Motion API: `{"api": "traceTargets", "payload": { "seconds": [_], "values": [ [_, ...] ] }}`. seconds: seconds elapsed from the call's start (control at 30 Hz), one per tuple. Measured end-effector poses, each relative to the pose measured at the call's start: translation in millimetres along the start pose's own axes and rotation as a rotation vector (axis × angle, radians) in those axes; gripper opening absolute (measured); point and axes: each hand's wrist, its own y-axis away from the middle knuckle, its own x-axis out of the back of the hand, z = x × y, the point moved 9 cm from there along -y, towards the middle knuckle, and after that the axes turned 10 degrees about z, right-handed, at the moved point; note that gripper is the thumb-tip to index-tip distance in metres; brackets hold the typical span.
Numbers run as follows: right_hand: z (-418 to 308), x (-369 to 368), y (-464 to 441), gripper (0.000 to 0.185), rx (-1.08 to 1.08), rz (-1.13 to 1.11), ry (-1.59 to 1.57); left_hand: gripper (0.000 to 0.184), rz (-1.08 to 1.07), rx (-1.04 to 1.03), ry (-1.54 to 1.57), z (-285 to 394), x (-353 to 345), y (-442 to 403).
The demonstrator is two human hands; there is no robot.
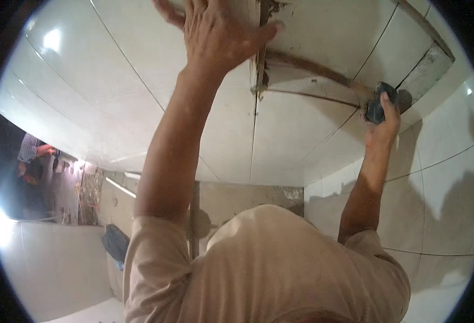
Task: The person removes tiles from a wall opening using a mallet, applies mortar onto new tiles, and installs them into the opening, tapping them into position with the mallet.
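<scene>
Nearest, our shirt (296, 264); our right hand (388, 121) grips a dark pad (375, 109) right of the brown strip (312, 67); our spread left hand (213, 39) seems empty.

Tiles (323, 32) off-wht, dk joints; shirt (296, 264) tan.

No text or number can be read. No label, brand or sign is legible either.
</scene>
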Motion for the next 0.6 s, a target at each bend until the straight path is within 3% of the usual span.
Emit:
{"api": "traceTargets", "payload": {
  "seconds": [0.07,0.1,0.2,0.27,0.33,0.37,0.47,0.53,0.57,0.6],
  "values": [
    [-26.7,10.5,2.4,0.046,0.196,0.036,0.133,0.122,-0.028,-0.045,0.177,-4.2,12.3,11.7],
    [-38.3,17.4,4.0,0.048,0.164,-0.011,0.117,0.121,0.048,-0.005,0.398,-18.9,14.8,23.3],
    [-86.1,40.7,20.8,0.053,0.127,-0.115,0.103,0.128,-0.062,-0.012,0.553,3.8,56.3,54.5],
    [-87.1,36.2,35.1,0.056,0.105,-0.163,0.119,0.136,-0.323,0.115,0.808,33.9,66.7,97.1],
    [-77.0,2.7,66.1,0.058,0.159,-0.323,0.213,0.139,-0.800,0.187,0.692,76.7,72.7,126.0],
    [-63.9,-19.9,85.0,0.058,0.083,-0.436,0.264,0.135,-0.868,0.167,0.643,87.6,76.0,143.4],
    [-24.2,-93.3,140.3,0.059,-0.112,-0.811,0.368,0.090,-1.116,0.615,0.591,59.7,68.1,222.3],
    [-16.9,-139.2,164.2,0.071,0.170,-1.128,0.514,0.054,-1.121,0.793,0.502,30.1,77.6,259.2],
    [-28.2,-153.5,152.2,0.071,0.543,-0.976,0.595,0.040,-1.100,0.855,0.431,14.6,88.5,273.1],
    [-48.1,-170.7,144.0,0.074,0.780,-0.872,0.672,0.036,-1.106,0.939,0.408,0.7,101.3,290.3]
  ]
}}
